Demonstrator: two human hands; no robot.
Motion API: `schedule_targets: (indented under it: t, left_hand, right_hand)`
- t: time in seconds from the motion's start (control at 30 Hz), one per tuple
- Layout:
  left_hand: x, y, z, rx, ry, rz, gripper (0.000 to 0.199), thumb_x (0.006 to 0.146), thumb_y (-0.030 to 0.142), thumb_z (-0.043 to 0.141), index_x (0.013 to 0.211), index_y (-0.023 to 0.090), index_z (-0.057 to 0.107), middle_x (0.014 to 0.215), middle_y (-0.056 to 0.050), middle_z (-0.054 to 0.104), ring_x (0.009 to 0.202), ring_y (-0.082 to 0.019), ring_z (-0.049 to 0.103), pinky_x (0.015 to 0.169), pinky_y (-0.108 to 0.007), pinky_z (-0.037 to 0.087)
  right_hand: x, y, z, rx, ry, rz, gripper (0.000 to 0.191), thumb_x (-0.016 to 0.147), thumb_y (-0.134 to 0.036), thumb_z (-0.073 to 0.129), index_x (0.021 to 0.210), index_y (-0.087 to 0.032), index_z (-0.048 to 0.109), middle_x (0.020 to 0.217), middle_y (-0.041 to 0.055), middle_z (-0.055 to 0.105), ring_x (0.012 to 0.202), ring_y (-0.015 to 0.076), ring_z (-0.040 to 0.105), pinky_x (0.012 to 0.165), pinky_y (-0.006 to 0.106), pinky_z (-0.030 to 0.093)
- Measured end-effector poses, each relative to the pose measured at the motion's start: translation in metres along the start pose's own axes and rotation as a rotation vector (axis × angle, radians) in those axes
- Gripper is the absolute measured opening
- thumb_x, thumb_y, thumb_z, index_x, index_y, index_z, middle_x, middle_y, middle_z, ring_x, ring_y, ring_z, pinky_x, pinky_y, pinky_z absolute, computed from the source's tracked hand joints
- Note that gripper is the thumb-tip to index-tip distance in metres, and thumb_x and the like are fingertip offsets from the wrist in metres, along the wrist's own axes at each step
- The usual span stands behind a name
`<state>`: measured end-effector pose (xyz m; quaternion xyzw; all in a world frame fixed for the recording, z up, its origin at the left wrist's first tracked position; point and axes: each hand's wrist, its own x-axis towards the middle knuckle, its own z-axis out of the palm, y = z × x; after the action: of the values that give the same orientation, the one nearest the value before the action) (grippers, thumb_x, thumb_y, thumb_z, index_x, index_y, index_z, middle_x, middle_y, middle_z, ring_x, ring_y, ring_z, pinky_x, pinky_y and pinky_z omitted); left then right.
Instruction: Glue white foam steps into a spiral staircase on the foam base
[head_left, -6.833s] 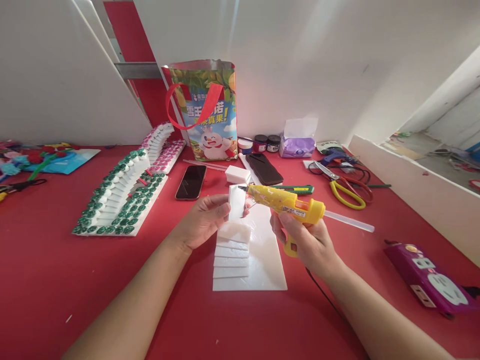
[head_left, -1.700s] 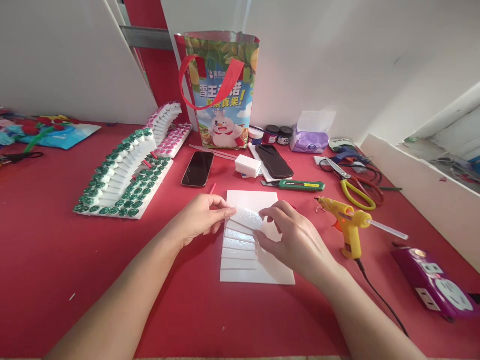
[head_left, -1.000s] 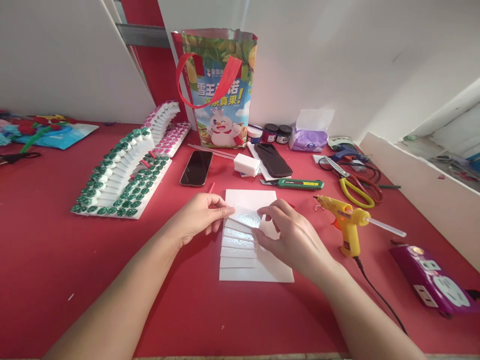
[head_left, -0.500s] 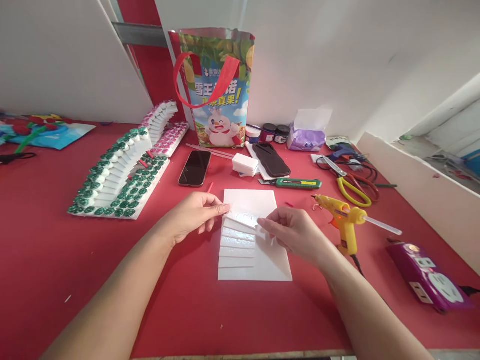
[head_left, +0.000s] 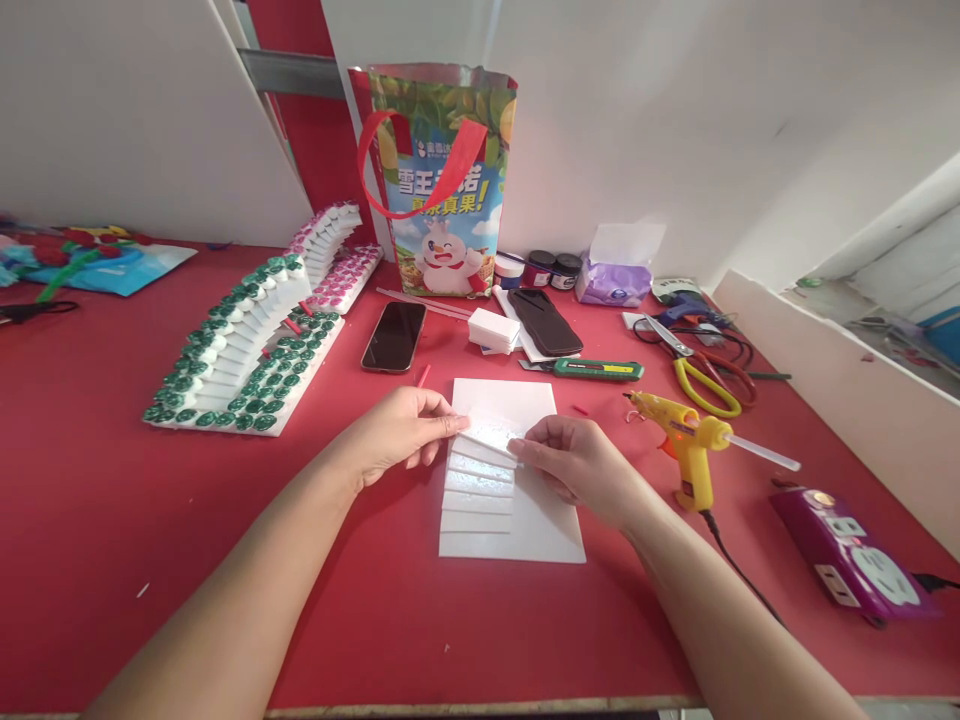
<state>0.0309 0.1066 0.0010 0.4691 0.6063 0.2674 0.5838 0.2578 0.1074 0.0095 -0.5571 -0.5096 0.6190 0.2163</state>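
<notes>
On the red worktop point(head_left: 360, 610), we have a white board point(head_left: 547, 520) with white strips point(head_left: 477, 503) overlapping like steps. Our left hand point(head_left: 401, 432) and right hand point(head_left: 581, 457) have their fingers nearly closed, pinching the two ends of the top strip point(head_left: 489, 437), likely to hold it steady at a slant. The glue gun point(head_left: 696, 440) stands near our right hand, probably for easy reach.

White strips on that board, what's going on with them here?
Someone's left hand and right hand hold opposite ends of the topmost white strip. The other strips lie in an overlapping row that runs toward the near edge of a white board. A yellow glue gun rests on the red table to the right, and a small stack of white pieces sits beyond the board.
</notes>
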Motion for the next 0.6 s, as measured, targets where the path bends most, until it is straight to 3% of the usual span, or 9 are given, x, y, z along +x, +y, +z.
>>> schedule_targets:
  t: [0.6]
  left_hand:
    - [0.0023,-0.0025,-0.0001,-0.026,-0.024,0.005,0.043,0.065,0.053,0.085,0.072,0.017,0.063,0.047,0.004,0.053,0.041,-0.006,0.039,0.04,-0.02,0.027]
  right_hand:
    - [0.0026,0.0041,0.0004,0.009,-0.003,-0.045,0.053,0.059,-0.059,0.087,0.068,-0.019,0.054,0.046,-0.0106,0.04,0.041,0.0038,0.026,0.041,0.021,0.015]
